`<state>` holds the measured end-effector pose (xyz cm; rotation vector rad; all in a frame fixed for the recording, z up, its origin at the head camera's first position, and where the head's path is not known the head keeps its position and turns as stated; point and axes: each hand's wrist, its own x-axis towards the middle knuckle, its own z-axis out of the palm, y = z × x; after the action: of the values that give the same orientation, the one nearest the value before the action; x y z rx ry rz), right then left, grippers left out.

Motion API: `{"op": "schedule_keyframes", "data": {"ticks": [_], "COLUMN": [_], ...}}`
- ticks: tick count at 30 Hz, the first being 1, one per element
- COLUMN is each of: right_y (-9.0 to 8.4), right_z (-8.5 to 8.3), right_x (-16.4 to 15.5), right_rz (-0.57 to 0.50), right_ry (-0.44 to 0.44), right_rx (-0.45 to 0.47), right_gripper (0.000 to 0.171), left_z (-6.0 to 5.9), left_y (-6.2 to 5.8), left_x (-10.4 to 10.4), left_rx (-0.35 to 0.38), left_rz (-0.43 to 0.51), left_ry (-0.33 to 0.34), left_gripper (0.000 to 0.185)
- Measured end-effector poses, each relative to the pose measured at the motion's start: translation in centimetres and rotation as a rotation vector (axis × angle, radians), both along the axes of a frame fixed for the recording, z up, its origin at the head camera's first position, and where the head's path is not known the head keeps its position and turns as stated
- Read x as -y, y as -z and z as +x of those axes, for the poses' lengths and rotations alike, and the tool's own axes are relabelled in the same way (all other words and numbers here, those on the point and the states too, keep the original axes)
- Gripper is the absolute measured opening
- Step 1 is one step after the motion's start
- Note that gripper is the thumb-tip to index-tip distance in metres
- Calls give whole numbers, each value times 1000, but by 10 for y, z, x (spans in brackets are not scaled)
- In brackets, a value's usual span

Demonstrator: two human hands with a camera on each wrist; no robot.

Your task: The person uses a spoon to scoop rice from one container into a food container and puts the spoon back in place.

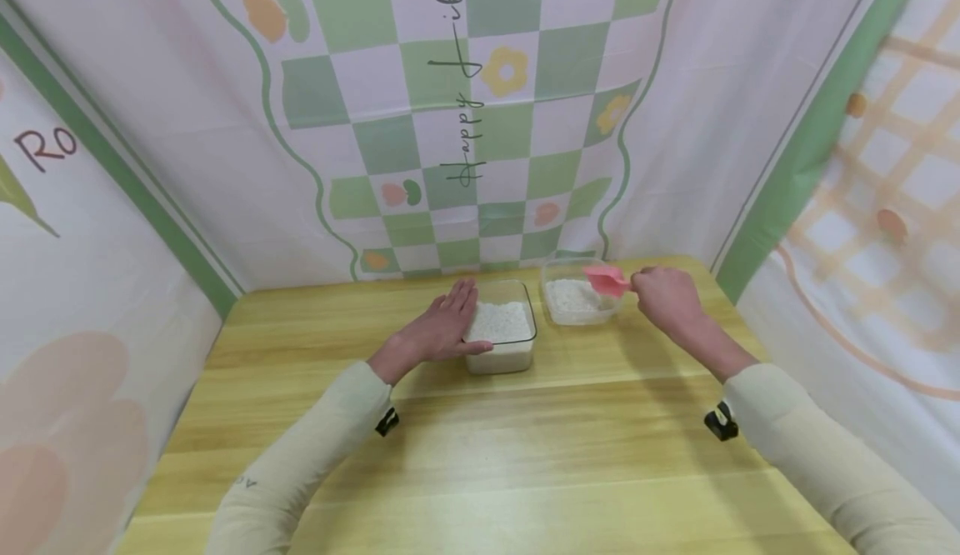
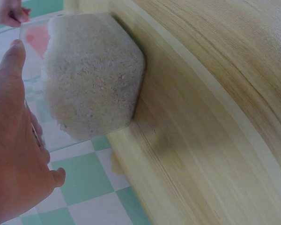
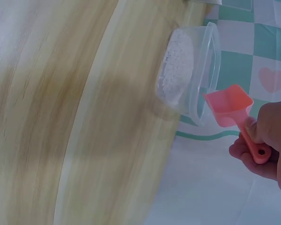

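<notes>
Two clear containers of white rice stand at the back of the wooden table (image 1: 480,447). The nearer, fuller glass container (image 1: 501,337) (image 2: 91,75) has my left hand (image 1: 442,328) (image 2: 14,140) resting flat against its left side, fingers straight. The smaller plastic container (image 1: 576,300) (image 3: 189,75) stands to its right. My right hand (image 1: 666,297) (image 3: 267,150) pinches the handle of a pink scoop (image 1: 607,280) (image 3: 232,110), which hovers over the plastic container's right rim. Whether the scoop carries rice, I cannot tell.
Checked green and white cloth backdrops (image 1: 465,122) close in the table at the back and on both sides. The table's front half lies bare between my cream sleeves (image 1: 300,463).
</notes>
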<state>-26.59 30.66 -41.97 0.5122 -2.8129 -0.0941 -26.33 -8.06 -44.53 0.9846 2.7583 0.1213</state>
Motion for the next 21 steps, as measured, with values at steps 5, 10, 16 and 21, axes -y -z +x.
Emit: {"op": "schedule_keyframes", "data": {"ticks": [5, 10, 16, 21], "right_y": [1, -1, -5, -8], "right_z": [-1, -1, 1, 7], "right_x": [-2, -6, -7, -4], "right_rz": [14, -135, -324, -492], "right_ry": [-29, 37, 44, 79], "right_rx": [-38, 57, 170, 320], "right_gripper": [9, 11, 18, 22], "left_z": [0, -1, -1, 0], "left_y": [1, 1, 2, 1], "left_x": [1, -1, 0, 0], "left_rx": [-7, -11, -3, 7], "left_rz": [2, 5, 4, 5], "left_ry": [6, 13, 6, 3], "left_gripper": [103, 103, 104, 104]}}
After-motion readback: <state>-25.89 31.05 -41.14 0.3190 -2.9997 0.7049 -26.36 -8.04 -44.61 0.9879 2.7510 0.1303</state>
